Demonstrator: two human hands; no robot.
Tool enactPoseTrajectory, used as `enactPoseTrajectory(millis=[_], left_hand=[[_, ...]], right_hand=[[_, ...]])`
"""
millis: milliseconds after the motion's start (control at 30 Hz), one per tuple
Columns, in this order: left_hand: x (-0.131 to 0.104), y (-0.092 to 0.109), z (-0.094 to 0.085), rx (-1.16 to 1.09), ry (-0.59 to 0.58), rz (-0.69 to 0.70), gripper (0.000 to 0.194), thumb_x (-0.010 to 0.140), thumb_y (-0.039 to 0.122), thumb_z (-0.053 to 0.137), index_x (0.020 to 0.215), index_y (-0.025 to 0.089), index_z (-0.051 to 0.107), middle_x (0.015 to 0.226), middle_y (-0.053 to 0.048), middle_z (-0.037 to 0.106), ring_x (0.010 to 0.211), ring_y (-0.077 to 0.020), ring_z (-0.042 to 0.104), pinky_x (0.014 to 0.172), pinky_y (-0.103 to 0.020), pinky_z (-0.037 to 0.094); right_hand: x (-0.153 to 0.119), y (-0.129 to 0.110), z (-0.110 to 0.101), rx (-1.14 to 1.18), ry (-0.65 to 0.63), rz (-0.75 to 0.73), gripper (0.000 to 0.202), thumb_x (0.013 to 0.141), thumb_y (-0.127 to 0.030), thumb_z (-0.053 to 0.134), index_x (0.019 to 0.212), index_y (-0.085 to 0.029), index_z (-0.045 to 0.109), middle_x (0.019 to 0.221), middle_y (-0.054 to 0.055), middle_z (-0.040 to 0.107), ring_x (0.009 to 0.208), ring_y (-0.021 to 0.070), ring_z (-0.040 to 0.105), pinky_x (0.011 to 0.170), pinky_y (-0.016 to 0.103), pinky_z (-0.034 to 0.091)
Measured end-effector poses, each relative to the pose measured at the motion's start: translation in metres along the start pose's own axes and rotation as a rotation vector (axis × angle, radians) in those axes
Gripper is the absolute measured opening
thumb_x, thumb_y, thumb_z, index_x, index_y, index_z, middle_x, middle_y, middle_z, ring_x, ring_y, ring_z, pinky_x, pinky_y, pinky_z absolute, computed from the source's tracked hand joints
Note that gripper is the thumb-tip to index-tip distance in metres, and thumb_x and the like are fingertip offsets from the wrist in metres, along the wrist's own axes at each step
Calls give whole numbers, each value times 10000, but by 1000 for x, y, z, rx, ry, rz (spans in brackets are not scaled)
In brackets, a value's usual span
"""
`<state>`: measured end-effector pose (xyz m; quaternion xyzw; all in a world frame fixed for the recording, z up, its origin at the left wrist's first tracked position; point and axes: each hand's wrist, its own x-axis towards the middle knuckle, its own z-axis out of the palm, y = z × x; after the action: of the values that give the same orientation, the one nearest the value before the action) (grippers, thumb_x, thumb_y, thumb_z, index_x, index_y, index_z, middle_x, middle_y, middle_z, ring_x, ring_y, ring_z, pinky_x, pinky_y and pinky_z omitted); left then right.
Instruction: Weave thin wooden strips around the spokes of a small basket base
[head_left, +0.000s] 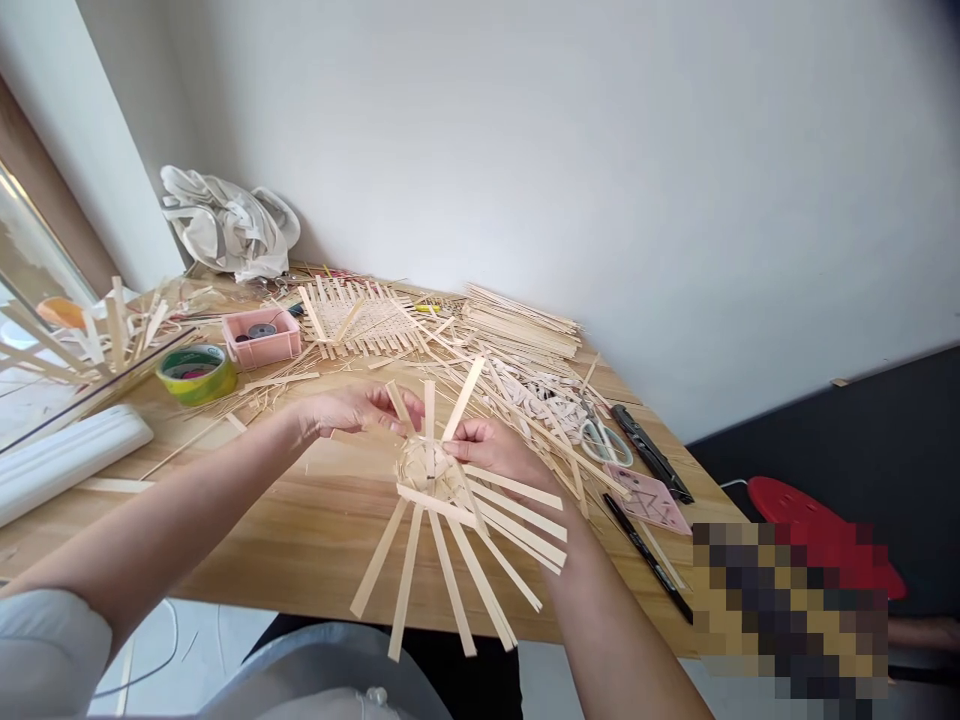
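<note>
Both of my hands hold a small piece woven from pale bamboo strips [431, 468] just above the table's front part. Its round middle is interlaced, and flat strip ends fan out toward me and to the right. My left hand [373, 408] pinches a strip at the far left edge of the weave. On the far right side, my right hand [480, 445] grips the rim, with a long strip slanting up beside the thumb. The fingers behind the weave are partly hidden.
A pink box [262, 338] and a green-yellow tape roll [196, 374] stand left. Behind lie a woven mat [360, 318] and stacked strips [521, 320]. At right are scissors [604, 440], a black cutter [651, 452], a black pen [649, 558] and a red stool [810, 520].
</note>
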<state>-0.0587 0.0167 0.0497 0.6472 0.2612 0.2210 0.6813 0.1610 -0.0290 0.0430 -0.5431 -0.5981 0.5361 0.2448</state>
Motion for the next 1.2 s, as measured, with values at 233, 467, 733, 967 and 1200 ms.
enactPoseTrajectory(millis=[233,467,733,967,1200], left_hand=[[3,-5,2,-127,-122,-109,338,577,260,708,893,164,635,876,-42,636,795,-174,577,716,-267,432],[7,-33,2,-224,40,-132,330,565,278,688,877,183,643,857,-85,658,751,-198,600,646,-278,448],[17,-23,4,-6,-7,-91,207,500,251,704,675,151,659,699,-72,646,622,-185,567,601,-272,417],[25,-23,-5,-101,-178,-135,414,436,248,709,833,140,663,797,-111,665,672,-232,584,618,-318,427],[17,-24,3,-108,-14,-187,252,487,155,681,739,136,675,725,-79,676,627,-205,581,597,-284,421]], right_hand=[[0,10,2,141,-66,-23,248,611,-352,654,706,-130,594,660,-5,570,577,95,501,568,230,366],[17,27,9,120,-68,-111,181,617,-317,634,645,-141,603,621,-19,562,565,93,482,581,232,362],[30,36,15,-13,-23,-144,181,647,-326,602,677,-148,607,656,-19,576,604,107,501,605,234,369],[39,40,19,15,-122,-52,237,599,-361,647,663,-135,615,603,-11,569,556,106,496,567,241,360],[41,40,21,116,-143,-66,216,585,-336,661,660,-138,619,625,-17,576,565,95,494,572,227,372]])
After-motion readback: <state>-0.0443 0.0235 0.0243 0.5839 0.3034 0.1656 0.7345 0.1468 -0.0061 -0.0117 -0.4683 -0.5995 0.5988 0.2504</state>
